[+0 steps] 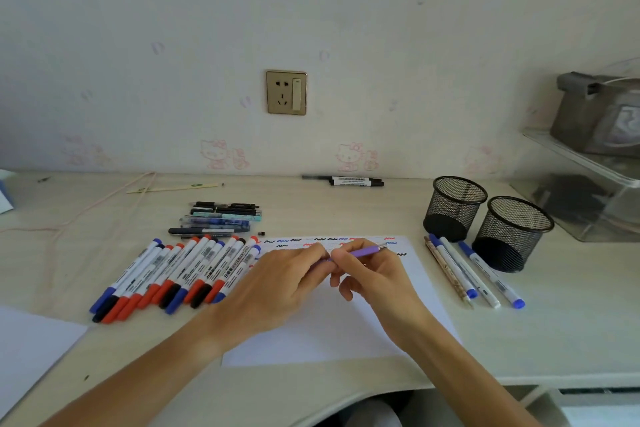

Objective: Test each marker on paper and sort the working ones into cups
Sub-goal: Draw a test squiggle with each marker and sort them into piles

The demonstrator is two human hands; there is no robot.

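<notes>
A purple pen (363, 251) with a silver tip is held over the white paper (332, 326). My right hand (372, 274) grips its barrel while my left hand (280, 281) pinches its near end. The paper's top edge carries several black, blue and red squiggles (325, 240). Left of the paper lies a row of several red, blue and black capped markers (173, 276). Two black mesh cups (453, 206) (510, 232) stand at the right, and nothing shows inside them. A few pens and markers (474, 270) lie in front of the cups.
A small pile of dark and blue pens (221, 218) sits behind the marker row. Black markers (353, 181) lie by the wall. A clear tray (588, 198) stands far right, another sheet (31, 347) near left, and a pink cable (90, 208) crosses the desk at left.
</notes>
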